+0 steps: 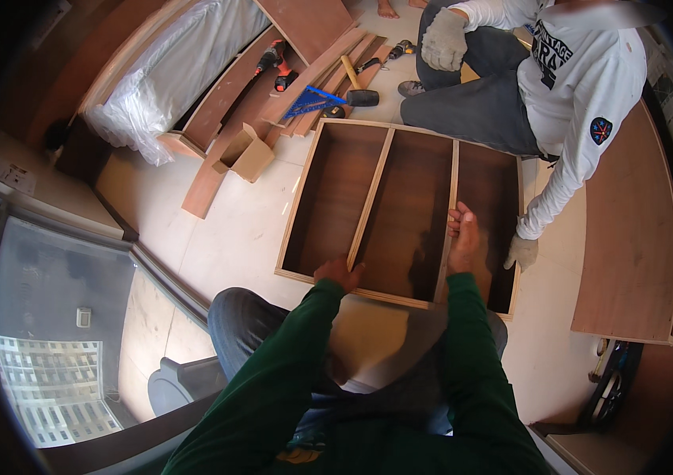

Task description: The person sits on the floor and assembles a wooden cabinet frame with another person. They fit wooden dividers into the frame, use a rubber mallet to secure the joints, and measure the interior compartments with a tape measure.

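In front of me on the floor lies a shallow wooden cabinet frame (pixel 392 298) with two dividers and a dark brown back panel. My left hand (pixel 340 273) is closed over its near edge, where the left divider (pixel 374 194) meets it. On the right divider (pixel 454 176) rests my right hand (pixel 464 239), its fingers curled around the top edge. A co-worker's gloved hand (pixel 522 252) touches the frame's right side. The same person's other gloved hand (pixel 444 41) sits on a raised knee.
Beyond the frame lie a mallet (pixel 362 97), a blue triangular square (pixel 313 101), a tape measure (pixel 334 112), a drill (pixel 402 49) and a red cordless tool (pixel 273 59) among wooden boards. A cardboard box (pixel 246 154) stands left. A curved wooden panel (pixel 629 237) is at right.
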